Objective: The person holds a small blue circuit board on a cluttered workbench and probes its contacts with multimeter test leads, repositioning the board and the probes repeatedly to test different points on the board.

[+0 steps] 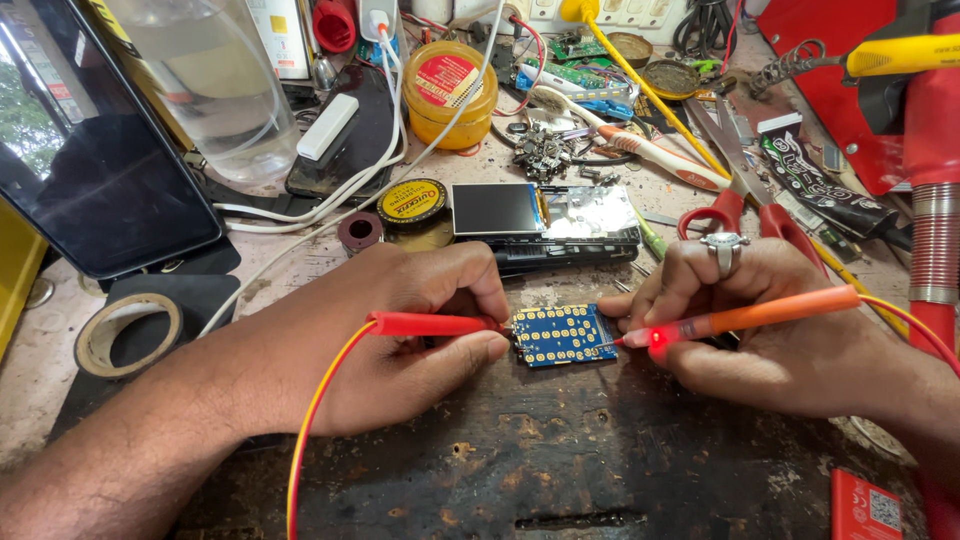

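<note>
A small blue circuit board with rows of gold pads lies on a dark worn mat. My left hand grips a red test probe whose tip touches the board's left edge. My right hand, wearing a silver ring, grips an orange test probe with a lit red glow near its tip, which touches the board's right edge. Yellow and red leads run from both probes.
Behind the board lies an opened phone with a small screen. Red-handled scissors, a toothbrush, a yellow jar, a tape roll, a dark tablet, white cables and loose parts crowd the bench.
</note>
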